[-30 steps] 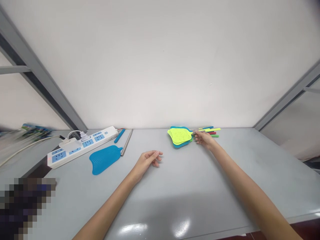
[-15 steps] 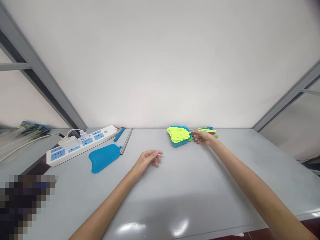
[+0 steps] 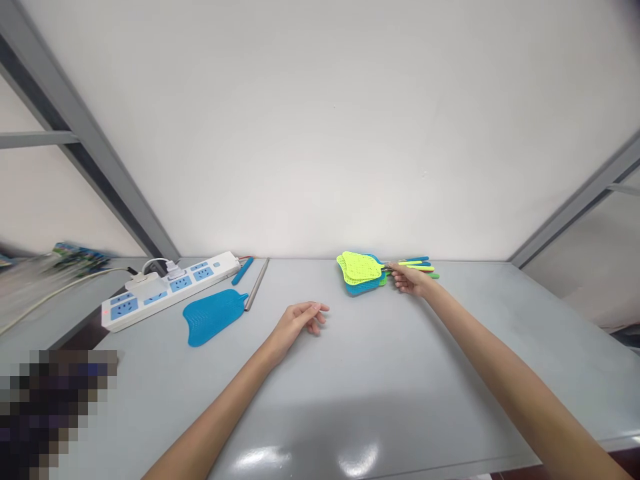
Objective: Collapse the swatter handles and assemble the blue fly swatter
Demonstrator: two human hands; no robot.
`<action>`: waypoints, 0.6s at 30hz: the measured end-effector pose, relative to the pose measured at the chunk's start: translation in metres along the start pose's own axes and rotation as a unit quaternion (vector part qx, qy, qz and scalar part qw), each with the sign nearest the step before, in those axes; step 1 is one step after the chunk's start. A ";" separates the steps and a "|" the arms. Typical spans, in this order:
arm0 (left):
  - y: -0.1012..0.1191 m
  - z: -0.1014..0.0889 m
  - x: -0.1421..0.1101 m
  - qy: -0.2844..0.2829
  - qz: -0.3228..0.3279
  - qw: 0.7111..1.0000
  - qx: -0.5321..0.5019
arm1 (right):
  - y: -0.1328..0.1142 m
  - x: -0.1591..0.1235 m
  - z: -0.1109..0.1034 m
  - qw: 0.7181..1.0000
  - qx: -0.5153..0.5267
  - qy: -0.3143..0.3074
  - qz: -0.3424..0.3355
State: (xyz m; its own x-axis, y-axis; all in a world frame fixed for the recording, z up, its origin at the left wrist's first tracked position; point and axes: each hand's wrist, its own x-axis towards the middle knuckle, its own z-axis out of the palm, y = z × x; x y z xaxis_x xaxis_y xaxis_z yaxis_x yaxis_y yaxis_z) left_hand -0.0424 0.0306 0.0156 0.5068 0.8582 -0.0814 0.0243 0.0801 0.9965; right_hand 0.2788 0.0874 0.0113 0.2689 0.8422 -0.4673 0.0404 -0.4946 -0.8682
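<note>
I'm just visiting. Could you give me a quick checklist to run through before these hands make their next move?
1. Right hand at the top yellow swatter's shaft: ok.
2. Grip firm: cannot tell, the fingers hide the contact.
3. Top yellow swatter clear of the other swatters: not ok, it overlaps them.
4. Left hand free: ok, holding nothing.
5. Power strip away from both hands: ok.

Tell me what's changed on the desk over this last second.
The top yellow fly swatter, still pinched by the right hand, has shifted slightly toward the wall, baring more of the lower yellow fly swatter. The left hand, the blue fly swatter and the power strip stayed put.
</note>
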 end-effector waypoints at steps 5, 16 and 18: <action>0.000 0.000 0.000 0.004 0.000 1.000 0.001 | 0.007 -0.002 -0.002 0.998 0.058 0.004 0.009; 0.000 0.000 0.000 0.001 0.000 1.000 0.002 | 0.010 0.006 0.007 0.994 0.075 0.074 0.022; -0.001 -0.001 0.000 0.001 0.002 1.000 0.003 | 0.010 0.002 0.010 0.994 0.075 0.084 0.004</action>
State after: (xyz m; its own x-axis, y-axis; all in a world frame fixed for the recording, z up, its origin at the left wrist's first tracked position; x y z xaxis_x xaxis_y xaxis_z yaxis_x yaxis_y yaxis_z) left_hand -0.0429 0.0308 0.0148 0.5052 0.8595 -0.0779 0.0284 0.0737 0.9969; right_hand 0.2705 0.0865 -0.0002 0.4268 0.7845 -0.4499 -0.1031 -0.4520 -0.8860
